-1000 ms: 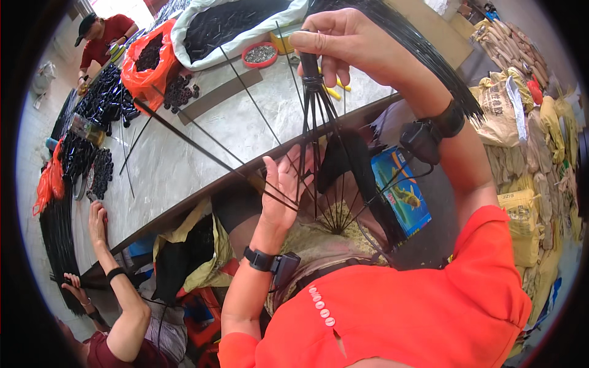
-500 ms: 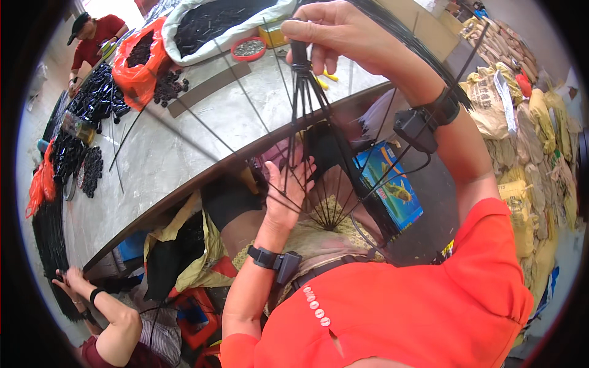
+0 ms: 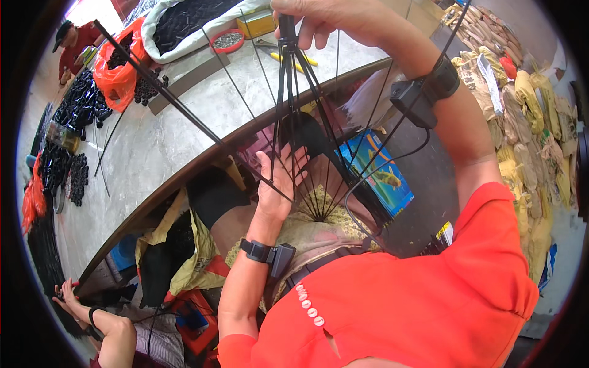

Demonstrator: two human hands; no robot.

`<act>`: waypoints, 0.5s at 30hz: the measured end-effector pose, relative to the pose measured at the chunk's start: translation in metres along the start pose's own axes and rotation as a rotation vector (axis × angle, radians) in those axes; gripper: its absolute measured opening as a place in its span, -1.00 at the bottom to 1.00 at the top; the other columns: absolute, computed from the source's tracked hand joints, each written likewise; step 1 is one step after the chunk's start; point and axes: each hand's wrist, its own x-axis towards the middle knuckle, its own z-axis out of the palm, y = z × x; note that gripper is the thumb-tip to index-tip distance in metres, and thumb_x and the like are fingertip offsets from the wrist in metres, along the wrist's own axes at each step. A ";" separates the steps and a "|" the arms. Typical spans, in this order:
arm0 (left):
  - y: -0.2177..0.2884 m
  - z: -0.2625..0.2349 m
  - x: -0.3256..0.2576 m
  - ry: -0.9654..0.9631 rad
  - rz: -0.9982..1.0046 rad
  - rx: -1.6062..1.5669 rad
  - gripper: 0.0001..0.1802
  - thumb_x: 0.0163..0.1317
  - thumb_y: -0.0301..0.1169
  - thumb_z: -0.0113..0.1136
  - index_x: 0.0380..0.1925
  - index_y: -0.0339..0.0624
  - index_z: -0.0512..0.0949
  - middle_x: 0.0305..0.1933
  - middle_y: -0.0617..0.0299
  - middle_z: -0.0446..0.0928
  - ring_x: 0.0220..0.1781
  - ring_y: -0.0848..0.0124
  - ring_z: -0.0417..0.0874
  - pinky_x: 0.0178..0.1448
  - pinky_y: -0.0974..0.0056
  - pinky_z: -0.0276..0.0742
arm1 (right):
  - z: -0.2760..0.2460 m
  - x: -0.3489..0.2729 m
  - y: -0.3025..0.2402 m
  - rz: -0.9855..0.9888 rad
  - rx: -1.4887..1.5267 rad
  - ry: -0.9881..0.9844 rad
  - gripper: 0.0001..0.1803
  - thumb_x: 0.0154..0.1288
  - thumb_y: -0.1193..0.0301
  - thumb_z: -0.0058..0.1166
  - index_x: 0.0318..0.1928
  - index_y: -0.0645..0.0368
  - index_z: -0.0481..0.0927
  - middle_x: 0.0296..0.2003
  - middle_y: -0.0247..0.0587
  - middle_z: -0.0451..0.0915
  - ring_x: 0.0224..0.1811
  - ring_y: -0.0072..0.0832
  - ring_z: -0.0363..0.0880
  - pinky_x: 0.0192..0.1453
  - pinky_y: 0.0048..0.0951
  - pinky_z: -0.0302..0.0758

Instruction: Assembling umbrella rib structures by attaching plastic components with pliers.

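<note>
A bare black umbrella frame [image 3: 286, 37] hangs in front of me, its thin ribs spread outward and meeting low down over my lap. At the top, the fingers of my right hand [image 3: 331, 21] are closed around the dark tube, where the stretchers gather. My left hand [image 3: 279, 184] is among the ribs, palm up with fingers stretched out. Ribs cross in front of it; whether it touches any of them I cannot tell. Both wrists wear black straps with boxy devices.
The grey table [image 3: 153, 141] carries a red bag of black parts [image 3: 119, 76], a white sack of black pieces [image 3: 196, 30], a red dish [image 3: 227, 40] and yellow-handled pliers [image 3: 294, 60]. A blue box [image 3: 380, 175] stands beneath its edge. Two co-workers are at left; sacks are piled at right.
The umbrella frame has turned, and a pair of ribs now slants across the left. My right hand has shifted slightly up and left with the tube. My left hand stays open.
</note>
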 end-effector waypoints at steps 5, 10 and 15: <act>-0.010 0.012 0.006 -0.091 -0.104 0.082 0.02 0.40 0.45 -0.54 0.47 -0.19 0.23 0.38 -0.01 0.45 0.38 0.22 0.47 0.48 0.15 0.23 | -0.018 -0.012 0.002 -0.002 0.022 0.106 -0.62 0.52 0.10 0.09 -0.18 0.23 0.60 -0.41 -0.29 0.65 -0.50 -0.57 0.69 -0.52 -0.64 0.57; -0.024 0.033 0.002 -0.333 -0.288 0.200 -0.03 0.42 0.40 -0.44 0.01 -0.33 0.61 -0.28 0.15 0.70 -0.20 0.40 0.72 0.01 0.34 0.63 | -0.041 -0.041 -0.013 -0.118 0.177 0.325 -0.74 0.49 0.27 0.15 -0.16 0.25 0.60 -0.40 -0.30 0.64 -0.44 -0.64 0.65 -0.44 -0.68 0.58; -0.014 0.068 -0.003 -0.087 -0.176 0.642 -0.09 0.51 0.33 -0.44 -0.52 -0.26 0.58 -0.74 0.39 0.28 -0.69 0.58 0.21 -0.52 0.41 0.14 | -0.062 -0.108 -0.044 -0.596 -0.372 0.818 -0.75 0.47 0.29 0.17 -0.14 0.26 0.63 -0.30 -0.25 0.68 -0.36 -0.59 0.65 -0.35 -0.63 0.55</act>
